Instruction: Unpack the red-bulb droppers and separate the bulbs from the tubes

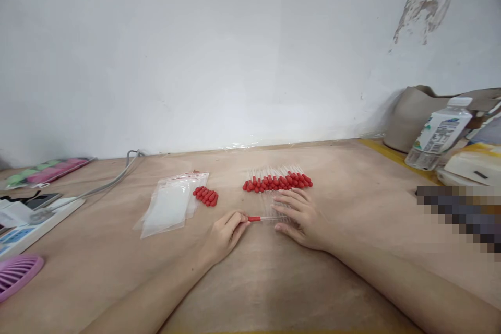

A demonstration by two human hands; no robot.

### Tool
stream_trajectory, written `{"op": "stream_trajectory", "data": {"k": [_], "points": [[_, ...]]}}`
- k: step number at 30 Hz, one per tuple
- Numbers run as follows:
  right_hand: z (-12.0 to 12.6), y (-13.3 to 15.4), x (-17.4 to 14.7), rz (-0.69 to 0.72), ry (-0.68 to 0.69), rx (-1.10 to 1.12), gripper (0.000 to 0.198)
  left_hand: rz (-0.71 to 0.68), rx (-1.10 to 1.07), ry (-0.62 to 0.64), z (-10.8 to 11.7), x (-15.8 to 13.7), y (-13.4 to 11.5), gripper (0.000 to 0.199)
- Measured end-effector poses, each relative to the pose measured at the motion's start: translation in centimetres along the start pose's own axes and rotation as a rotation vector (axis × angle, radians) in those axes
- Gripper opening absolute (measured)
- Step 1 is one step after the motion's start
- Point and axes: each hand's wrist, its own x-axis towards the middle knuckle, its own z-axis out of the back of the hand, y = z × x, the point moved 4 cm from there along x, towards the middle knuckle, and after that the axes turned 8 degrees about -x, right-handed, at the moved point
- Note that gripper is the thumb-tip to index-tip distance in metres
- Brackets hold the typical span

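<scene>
My left hand (229, 232) pinches the red rubber bulb (254, 218) at the end of a clear dropper tube. The tube runs right, into the gap between the thumb and fingers of my right hand (301, 218). That hand lies with spread fingers over several loose clear tubes (268, 201), partly hiding them. Behind it, droppers with red bulbs (277, 182) lie side by side in a row, tubes pointing to the wall. To the left sits a small cluster of loose red bulbs (205, 196), at the edge of some clear zip bags (168, 206).
A power strip (43, 224) with a grey cable (113, 185) and a pink fan-like grille (19, 274) are at left. A plastic bottle (440, 133) stands before a grey-brown container (407, 115) at right. The wall (235, 62) bounds the table's back.
</scene>
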Motion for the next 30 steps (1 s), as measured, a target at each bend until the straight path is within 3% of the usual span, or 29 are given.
{"op": "stream_trajectory", "data": {"k": [6,8,10,17,30], "points": [[-0.8,1.1,0.3,0.026,-0.029,0.037,0.016,-0.076,0.031,-0.053,0.1,0.0,-0.9,0.008],[-1.0,1.2,0.2,0.024,-0.049,0.056,0.015,-0.079,0.066,-0.066,0.0,0.4,-1.0,0.019],[-1.0,1.4,0.1,0.035,-0.064,0.063,0.015,-0.098,0.090,-0.048,-0.4,0.9,-1.2,0.028],[-1.0,1.7,0.3,0.051,-0.043,0.048,0.019,-0.216,0.046,-0.037,-1.1,1.5,-1.9,0.017],[-2.0,1.9,0.1,0.113,0.023,0.174,0.026,-0.340,0.159,-0.068,-1.2,1.1,-2.4,0.025]]}}
